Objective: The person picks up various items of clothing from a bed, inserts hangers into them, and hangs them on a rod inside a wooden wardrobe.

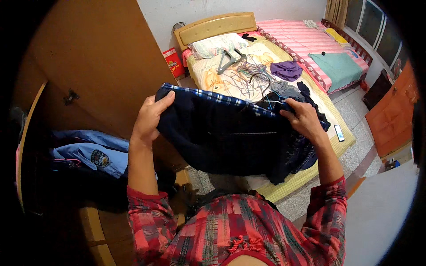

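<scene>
A dark navy garment (219, 143) with a blue-and-white plaid band along its upper edge hangs stretched out in front of my chest. My left hand (153, 113) grips its left upper corner, thumb laid over the band. At the other end, my right hand (301, 116) pinches the edge near the right corner. The garment's lower part droops in folds and covers part of the bed behind it. Just beyond my right hand lie a dark hanger (264, 84) and some grey clothing (289, 89).
A bed (332, 156) bears many tangled wire hangers (238, 81), a purple cloth (287, 70) and a phone (338, 133). To the left stands a brown wardrobe (100, 60), with a blue shirt (109, 163) inside. A pink-striped bed (286, 33) adjoins at the back right.
</scene>
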